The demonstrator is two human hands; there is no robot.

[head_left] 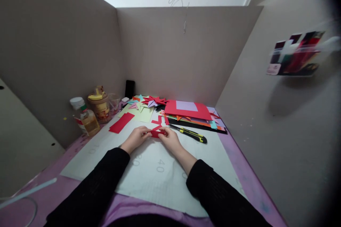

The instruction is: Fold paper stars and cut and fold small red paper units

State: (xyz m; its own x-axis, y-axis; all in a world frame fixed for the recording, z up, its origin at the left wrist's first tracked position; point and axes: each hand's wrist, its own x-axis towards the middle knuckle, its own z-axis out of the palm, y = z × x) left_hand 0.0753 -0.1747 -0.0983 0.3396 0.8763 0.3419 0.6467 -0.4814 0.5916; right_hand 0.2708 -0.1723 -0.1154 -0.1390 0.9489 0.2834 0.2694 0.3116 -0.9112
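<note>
Cutting mat (149,170) shows nos. "40", "80", "10"; rest unreadable.

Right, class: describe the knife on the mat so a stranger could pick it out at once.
Start at the white mat on the purple table. Go to its far right side, just below the stack of coloured paper. The knife lies there at a slant, right of the right hand; it alone is yellow and black.

Your left hand (136,137) and right hand (170,139) meet fingertip to fingertip, both forearms angled inward, fingers pinched.
</note>
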